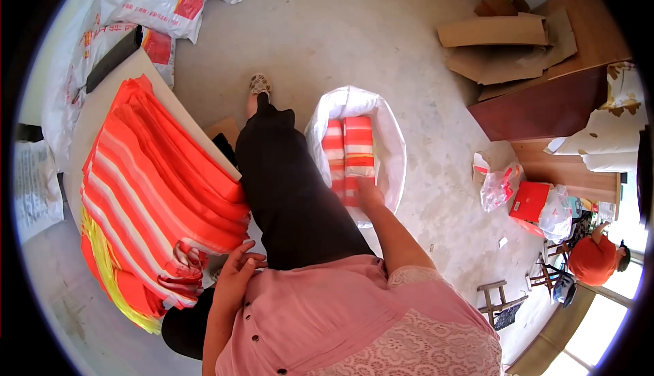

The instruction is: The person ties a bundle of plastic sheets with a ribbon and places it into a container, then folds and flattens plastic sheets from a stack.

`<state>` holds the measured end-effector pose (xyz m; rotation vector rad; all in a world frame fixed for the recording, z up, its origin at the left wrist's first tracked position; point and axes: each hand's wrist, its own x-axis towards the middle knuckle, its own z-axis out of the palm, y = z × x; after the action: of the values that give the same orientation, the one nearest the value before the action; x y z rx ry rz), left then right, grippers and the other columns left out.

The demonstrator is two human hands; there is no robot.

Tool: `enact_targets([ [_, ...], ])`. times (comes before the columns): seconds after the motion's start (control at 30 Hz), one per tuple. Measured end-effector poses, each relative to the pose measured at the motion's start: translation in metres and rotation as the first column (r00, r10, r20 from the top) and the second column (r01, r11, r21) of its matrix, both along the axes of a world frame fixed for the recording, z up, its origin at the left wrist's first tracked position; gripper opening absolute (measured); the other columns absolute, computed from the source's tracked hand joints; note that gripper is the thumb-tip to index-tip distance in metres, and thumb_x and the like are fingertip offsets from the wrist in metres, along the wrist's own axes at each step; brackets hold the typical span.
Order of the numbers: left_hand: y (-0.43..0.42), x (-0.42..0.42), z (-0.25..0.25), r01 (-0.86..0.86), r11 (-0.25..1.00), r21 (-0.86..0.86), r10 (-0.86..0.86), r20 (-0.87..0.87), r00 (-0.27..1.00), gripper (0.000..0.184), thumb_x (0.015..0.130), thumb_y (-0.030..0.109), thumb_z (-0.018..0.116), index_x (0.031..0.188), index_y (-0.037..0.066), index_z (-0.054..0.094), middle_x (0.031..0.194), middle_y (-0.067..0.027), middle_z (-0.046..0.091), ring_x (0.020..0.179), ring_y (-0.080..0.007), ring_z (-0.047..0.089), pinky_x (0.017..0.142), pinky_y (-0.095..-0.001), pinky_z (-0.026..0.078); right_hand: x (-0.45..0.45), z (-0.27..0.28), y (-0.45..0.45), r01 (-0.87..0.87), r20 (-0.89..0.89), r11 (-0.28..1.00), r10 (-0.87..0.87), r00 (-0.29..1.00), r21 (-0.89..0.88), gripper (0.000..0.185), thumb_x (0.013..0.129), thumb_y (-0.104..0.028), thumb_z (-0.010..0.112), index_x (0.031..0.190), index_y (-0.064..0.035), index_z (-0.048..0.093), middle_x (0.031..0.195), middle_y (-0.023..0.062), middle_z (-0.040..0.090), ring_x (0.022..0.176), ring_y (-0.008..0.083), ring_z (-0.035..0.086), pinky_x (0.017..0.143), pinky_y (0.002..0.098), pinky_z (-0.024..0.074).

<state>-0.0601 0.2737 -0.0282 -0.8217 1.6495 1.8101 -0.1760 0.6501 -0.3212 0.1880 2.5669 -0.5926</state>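
Note:
A white sack [393, 137] stands open on the floor beside my leg, with folded red-and-white striped cloth bundles [358, 136] stacked inside. My right hand [368, 195] reaches into the sack's near side and touches the lower end of the bundles; its fingertips are partly hidden, so its grip is unclear. My left hand [238, 267] is held near my waist, fingers apart and holding nothing. It is close to the lower right corner of a large pile of striped red cloth [150, 178] on the left. Yellow strands [102, 260] hang along the pile's outer edge.
Printed white sacks [160, 5] lie at the upper left. Flattened cardboard [494, 32] and a dark red cabinet [538, 107] are at the upper right. Plastic bags and a red box [529, 201] lie on the right, near a small stool [501, 300] and another person in red [591, 260].

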Motion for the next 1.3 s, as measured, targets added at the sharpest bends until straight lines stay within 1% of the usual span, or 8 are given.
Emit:
enact_targets([
  [0.17, 0.000, -0.001, 0.003, 0.003, 1.000, -0.028, -0.003, 0.018, 1.000, 0.043, 0.108, 0.013, 0.057, 0.150, 0.005, 0.051, 0.119, -0.0132, 0.068, 0.112, -0.0266, 0.068, 0.104, -0.0376, 0.053, 0.019, -0.016, 0.011, -0.257, 0.192, 0.953, 0.285, 0.939, -0.158, 0.041, 0.099, -0.014, 0.053, 0.131, -0.0282, 0.074, 0.124, 0.0169, 0.071, 0.122, 0.0330, 0.066, 0.107, 0.0415, 0.0506],
  [0.37, -0.005, 0.004, -0.002, -0.035, 0.999, -0.005, 0.035, 0.003, 0.999, 0.041, 0.108, 0.012, 0.058, 0.148, 0.004, 0.053, 0.118, -0.0122, 0.068, 0.112, -0.0256, 0.068, 0.103, -0.0374, 0.053, 0.004, -0.002, 0.001, -0.111, 0.321, 0.985, 0.149, 0.935, -0.132, 0.043, 0.100, -0.011, 0.053, 0.135, -0.0273, 0.072, 0.133, 0.0167, 0.069, 0.126, 0.0328, 0.065, 0.110, 0.0408, 0.0493],
  [0.53, -0.008, 0.007, -0.005, -0.018, 1.000, 0.025, 0.017, 0.017, 1.000, 0.044, 0.108, 0.011, 0.055, 0.151, 0.002, 0.048, 0.123, -0.0123, 0.067, 0.115, -0.0226, 0.066, 0.104, -0.0346, 0.051, -0.021, 0.053, -0.019, -0.049, 0.044, 0.995, 0.046, 0.998, 0.087, 0.047, 0.096, -0.008, 0.060, 0.140, -0.0228, 0.069, 0.162, 0.0161, 0.044, 0.143, 0.0348, 0.049, 0.116, 0.0432, 0.0451],
  [0.63, -0.007, 0.007, -0.007, -0.018, 1.000, 0.023, 0.017, 0.032, 0.999, 0.044, 0.108, 0.011, 0.055, 0.151, 0.002, 0.048, 0.123, -0.0121, 0.067, 0.115, -0.0220, 0.066, 0.104, -0.0343, 0.051, -0.014, 0.024, -0.011, -0.184, 0.040, 0.975, 0.180, 0.983, 0.126, 0.049, 0.097, -0.009, 0.060, 0.143, -0.0243, 0.066, 0.173, 0.0134, 0.024, 0.150, 0.0361, 0.039, 0.120, 0.0439, 0.0421],
  [0.8, -0.004, 0.005, -0.004, -0.031, 0.999, 0.015, 0.030, 0.028, 0.999, 0.043, 0.108, 0.010, 0.056, 0.150, 0.003, 0.050, 0.122, -0.0118, 0.067, 0.114, -0.0220, 0.066, 0.104, -0.0348, 0.052, -0.011, 0.016, -0.005, -0.247, 0.149, 0.966, 0.234, 0.961, 0.078, 0.049, 0.097, -0.010, 0.061, 0.144, -0.0250, 0.065, 0.174, 0.0132, 0.022, 0.152, 0.0358, 0.038, 0.120, 0.0450, 0.0410],
  [1.2, -0.011, 0.014, 0.000, 0.001, 0.999, 0.037, 0.000, -0.038, 0.999, 0.042, 0.109, 0.014, 0.055, 0.150, 0.003, 0.051, 0.124, -0.0122, 0.066, 0.116, -0.0227, 0.065, 0.106, -0.0358, 0.050, 0.008, 0.026, -0.002, -0.410, 0.196, 0.911, 0.411, 0.890, -0.046, 0.043, 0.096, -0.011, 0.060, 0.138, -0.0151, 0.069, 0.166, 0.0137, 0.038, 0.152, 0.0361, 0.038, 0.120, 0.0460, 0.0412],
  [1.27, -0.018, 0.023, -0.006, 0.034, 0.999, 0.032, -0.032, -0.067, 0.997, 0.043, 0.109, 0.015, 0.055, 0.150, 0.003, 0.051, 0.125, -0.0116, 0.067, 0.116, -0.0217, 0.064, 0.107, -0.0356, 0.049, 0.003, 0.023, 0.000, -0.471, 0.217, 0.878, 0.477, 0.852, -0.083, 0.039, 0.096, -0.012, 0.060, 0.133, -0.0123, 0.070, 0.153, 0.0169, 0.054, 0.142, 0.0375, 0.051, 0.116, 0.0453, 0.0453],
  [1.3, -0.020, 0.027, -0.010, 0.056, 0.998, 0.024, -0.054, -0.085, 0.995, 0.043, 0.110, 0.016, 0.055, 0.151, 0.004, 0.050, 0.125, -0.0111, 0.067, 0.117, -0.0208, 0.064, 0.107, -0.0353, 0.049, 0.002, 0.019, 0.000, -0.537, 0.188, 0.842, 0.536, 0.823, -0.054, 0.044, 0.100, -0.007, 0.048, 0.136, -0.0224, 0.068, 0.128, 0.0166, 0.070, 0.119, 0.0358, 0.069, 0.099, 0.0481, 0.0565],
])
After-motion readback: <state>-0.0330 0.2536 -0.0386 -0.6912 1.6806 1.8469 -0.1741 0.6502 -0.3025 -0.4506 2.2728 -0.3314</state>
